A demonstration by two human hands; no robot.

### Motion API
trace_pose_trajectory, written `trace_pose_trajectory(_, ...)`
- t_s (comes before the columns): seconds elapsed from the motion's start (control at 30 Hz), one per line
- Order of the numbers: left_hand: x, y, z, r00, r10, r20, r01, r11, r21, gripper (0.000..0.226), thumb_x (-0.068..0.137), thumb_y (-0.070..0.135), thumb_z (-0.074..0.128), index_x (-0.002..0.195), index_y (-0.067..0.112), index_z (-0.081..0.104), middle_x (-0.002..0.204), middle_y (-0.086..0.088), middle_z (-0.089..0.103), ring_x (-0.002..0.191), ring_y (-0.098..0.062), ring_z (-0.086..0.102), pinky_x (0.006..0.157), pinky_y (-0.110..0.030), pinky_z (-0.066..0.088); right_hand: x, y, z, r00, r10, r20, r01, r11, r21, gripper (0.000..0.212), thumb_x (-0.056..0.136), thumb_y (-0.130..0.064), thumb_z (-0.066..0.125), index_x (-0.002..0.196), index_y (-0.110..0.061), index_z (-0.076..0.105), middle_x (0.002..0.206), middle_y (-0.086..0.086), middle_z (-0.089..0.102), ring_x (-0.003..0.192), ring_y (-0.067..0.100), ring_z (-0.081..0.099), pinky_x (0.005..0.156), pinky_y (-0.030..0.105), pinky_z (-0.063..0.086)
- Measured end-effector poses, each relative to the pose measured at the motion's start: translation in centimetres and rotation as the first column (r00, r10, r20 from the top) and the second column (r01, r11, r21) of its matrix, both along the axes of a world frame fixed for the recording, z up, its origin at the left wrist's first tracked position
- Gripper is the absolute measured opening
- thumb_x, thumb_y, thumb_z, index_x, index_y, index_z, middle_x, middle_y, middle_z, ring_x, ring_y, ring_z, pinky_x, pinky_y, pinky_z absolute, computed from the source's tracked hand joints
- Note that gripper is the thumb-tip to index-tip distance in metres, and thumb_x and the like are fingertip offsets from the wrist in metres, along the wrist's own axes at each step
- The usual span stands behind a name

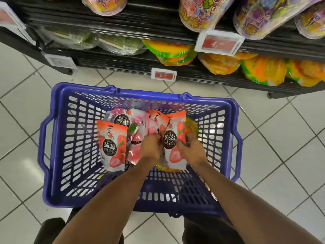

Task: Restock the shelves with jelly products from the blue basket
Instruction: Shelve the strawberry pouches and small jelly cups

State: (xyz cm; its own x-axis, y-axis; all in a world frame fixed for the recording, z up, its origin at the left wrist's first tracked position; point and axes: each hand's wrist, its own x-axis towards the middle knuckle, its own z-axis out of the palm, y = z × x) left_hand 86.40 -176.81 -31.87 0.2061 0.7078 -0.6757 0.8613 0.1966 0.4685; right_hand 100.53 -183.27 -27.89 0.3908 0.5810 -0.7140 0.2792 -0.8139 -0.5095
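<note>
Jelly pouch (173,143), right half of blue basket (140,93): judged light, floppy, slippery; left hand (152,147) and right hand (190,150) apparently pinch its side edges.

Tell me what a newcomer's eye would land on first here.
The big blue plastic lattice basket fills the middle on the white tiled floor, holding red-and-white strawberry jelly pouches. The left hand and right hand grip one pouch in the basket's centre. Bright orange-yellow jelly packs line the black shelf at upper right.
</note>
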Motion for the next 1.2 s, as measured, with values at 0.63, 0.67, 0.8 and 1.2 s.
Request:
trace_pose_trajectory(0.63, 2.0, 1.8, 2.8, 0.846, 0.344, 0.408, -0.303, 0.939, -0.163, 0.060, 0.065, 0.004, 0.088, 0.116, 0.008, 0.055, 0.129, -0.008, 0.052, 0.119, -0.022, 0.055, 0.101, -0.028, 0.049, 0.0, 1.0, 1.0, 0.653, -0.707, -0.271, 0.705, 0.698, -0.122, 0.030, 0.101, -0.019, 0.047, 0.128, -0.016, 0.062, 0.122, 0.009, 0.068, 0.113, 0.028, 0.062, 0.096, 0.037, 0.048)
trace_pose_trajectory(0.67, 2.0, 1.8, 2.7, 0.847, 0.412, 0.337, -0.357, 0.909, -0.215, 0.073, 0.061, 0.010, 0.091, 0.121, 0.010, 0.050, 0.129, -0.009, 0.053, 0.119, -0.023, 0.056, 0.100, -0.036, 0.050, 0.1, 0.9, 0.8, 0.656, -0.707, -0.263, 0.700, 0.701, -0.136, 0.030, 0.101, -0.021, 0.047, 0.127, -0.018, 0.062, 0.121, 0.009, 0.068, 0.113, 0.029, 0.062, 0.098, 0.038, 0.048)
trace_pose_trajectory(0.8, 2.2, 1.4, 3.5, 0.895, 0.435, 0.101, -0.386, 0.867, -0.315, 0.063, 0.055, 0.046, 0.091, 0.100, 0.026, 0.052, 0.101, 0.005, 0.063, 0.099, -0.013, 0.061, 0.081, -0.017, 0.050, 0.1, 0.6, 1.4, 0.663, -0.698, -0.270, 0.677, 0.713, -0.180, 0.031, 0.102, -0.031, 0.046, 0.129, -0.024, 0.060, 0.121, 0.005, 0.068, 0.110, 0.026, 0.062, 0.092, 0.037, 0.047)
trace_pose_trajectory(1.2, -1.1, 2.9, 20.9, 0.836, 0.433, 0.337, -0.266, 0.857, -0.440, 0.046, 0.071, 0.019, 0.086, 0.100, 0.026, 0.051, 0.077, 0.006, 0.060, 0.061, -0.002, 0.057, 0.049, -0.015, 0.046, -1.7, -1.4, 17.8, 0.447, -0.617, -0.648, 0.784, 0.619, -0.048, 0.043, 0.102, -0.042, 0.043, 0.134, -0.018, 0.057, 0.123, 0.012, 0.068, 0.113, 0.032, 0.065, 0.096, 0.050, 0.052)
